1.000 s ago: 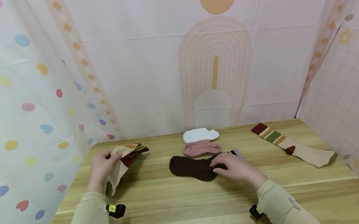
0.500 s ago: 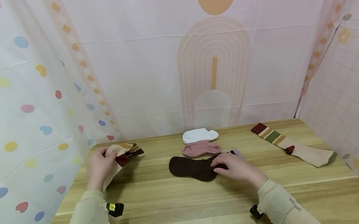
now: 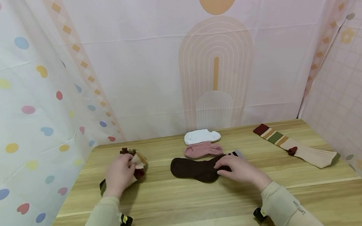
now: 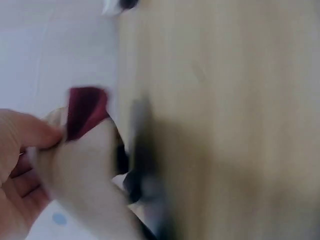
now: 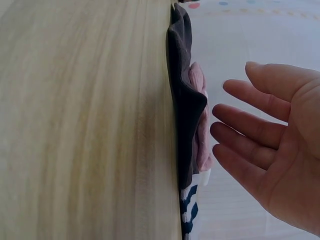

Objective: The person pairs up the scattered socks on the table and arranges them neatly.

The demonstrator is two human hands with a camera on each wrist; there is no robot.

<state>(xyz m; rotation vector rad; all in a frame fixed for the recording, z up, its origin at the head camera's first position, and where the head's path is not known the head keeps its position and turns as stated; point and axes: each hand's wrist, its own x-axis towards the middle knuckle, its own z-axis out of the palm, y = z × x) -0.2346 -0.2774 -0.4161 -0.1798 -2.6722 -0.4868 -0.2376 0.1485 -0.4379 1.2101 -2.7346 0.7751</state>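
Note:
My left hand (image 3: 120, 174) pinches a cream sock (image 3: 138, 161) with a striped cuff and burgundy heel, at the left of the table. In the left wrist view the cream sock (image 4: 82, 175) hangs from thumb and fingers; a dark blurred shape (image 4: 145, 185) beside it is too unclear to identify. The palm covers much of the sock in the head view. My right hand (image 3: 237, 167) hovers with relaxed fingers over a dark brown sock (image 3: 194, 169). The right wrist view shows that hand (image 5: 272, 130) apart from the brown sock (image 5: 187, 115), holding nothing.
Behind the brown sock lie a pink sock (image 3: 203, 149) and a white ankle sock (image 3: 201, 136). A cream sock with striped cuff (image 3: 295, 149) lies at the right. Patterned curtains (image 3: 145, 76) enclose the wooden table (image 3: 189, 212) at back and sides.
My left hand has moved right and turned palm-down, carrying the cream sock, whose cuff is now bunched near the fingertips. The right hand stays almost where it was.

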